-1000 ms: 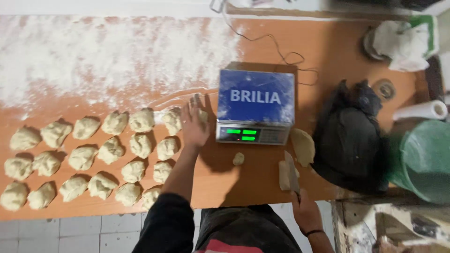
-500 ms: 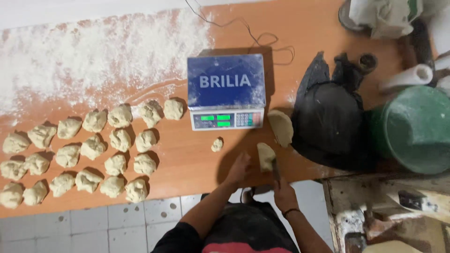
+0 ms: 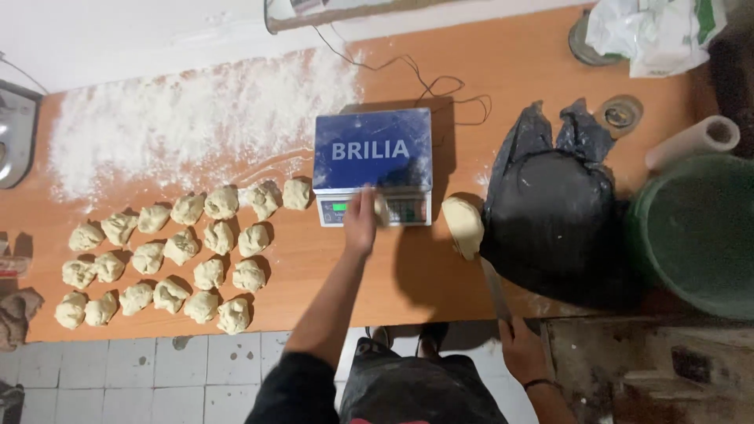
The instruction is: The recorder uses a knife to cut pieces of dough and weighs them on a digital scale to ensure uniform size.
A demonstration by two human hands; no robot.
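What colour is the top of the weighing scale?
The top of the scale is blue, with white lettering. The head view, looking down from above, shows it best.

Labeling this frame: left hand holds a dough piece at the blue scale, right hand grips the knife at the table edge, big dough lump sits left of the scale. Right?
Not quite. The head view shows the big dough lump right of the blue scale, beside the black bag. The left hand at the scale with a dough piece and the right hand on the knife are correct.
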